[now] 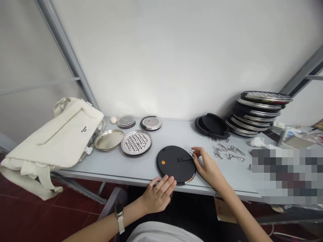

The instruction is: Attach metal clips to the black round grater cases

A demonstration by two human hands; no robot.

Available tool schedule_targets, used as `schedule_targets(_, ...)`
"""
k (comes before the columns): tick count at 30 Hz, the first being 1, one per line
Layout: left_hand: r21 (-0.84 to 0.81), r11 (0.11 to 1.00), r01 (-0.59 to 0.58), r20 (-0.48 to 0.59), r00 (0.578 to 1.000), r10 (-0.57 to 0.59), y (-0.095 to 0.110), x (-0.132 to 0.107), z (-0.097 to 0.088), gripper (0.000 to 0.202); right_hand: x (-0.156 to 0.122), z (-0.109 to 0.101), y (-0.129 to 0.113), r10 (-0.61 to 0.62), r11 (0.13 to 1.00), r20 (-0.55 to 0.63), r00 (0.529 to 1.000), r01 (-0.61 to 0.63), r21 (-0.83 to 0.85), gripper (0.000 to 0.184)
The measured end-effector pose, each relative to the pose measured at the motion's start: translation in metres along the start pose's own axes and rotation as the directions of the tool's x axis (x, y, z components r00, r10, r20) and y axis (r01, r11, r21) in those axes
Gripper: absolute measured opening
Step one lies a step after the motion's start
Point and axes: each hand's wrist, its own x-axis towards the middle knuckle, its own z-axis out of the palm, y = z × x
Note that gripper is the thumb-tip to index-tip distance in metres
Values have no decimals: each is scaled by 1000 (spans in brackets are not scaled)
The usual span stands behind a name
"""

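Observation:
A round black disc [176, 163] with an orange dot and a small tab lies flat at the table's near edge. My left hand [158, 194] rests against the disc's near rim, fingers together and curled over the table edge. My right hand [206, 164] sits at the disc's right side, its fingertips pinching a small metal wire clip [191, 152] at the disc's rim. A watch is on my left wrist.
Loose metal clips [228, 152] lie to the right. A tall stack of round black and metal discs [257, 112] and some black lids [212, 126] stand at the back right. Perforated metal plates [136, 143], a plain tray [109, 139] and a cream cloth bag [55, 137] are on the left.

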Motion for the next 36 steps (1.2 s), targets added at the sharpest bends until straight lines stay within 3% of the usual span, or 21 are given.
schedule_targets(7,0,1000,5,6,1000,-5,1,-1,1,53,1,-3,-6,-86,996,0,996,86,28,20)
schedule_targets(15,7,1000,11,10,1000,-11,2,-3,3,55,2,-5,-5,-54,998,74,996,53,16,18)
schedule_targets(36,-10,1000,18,2,1000,-18,1,0,1,54,1,-5,-7,-31,999,80,996,27,43,18)
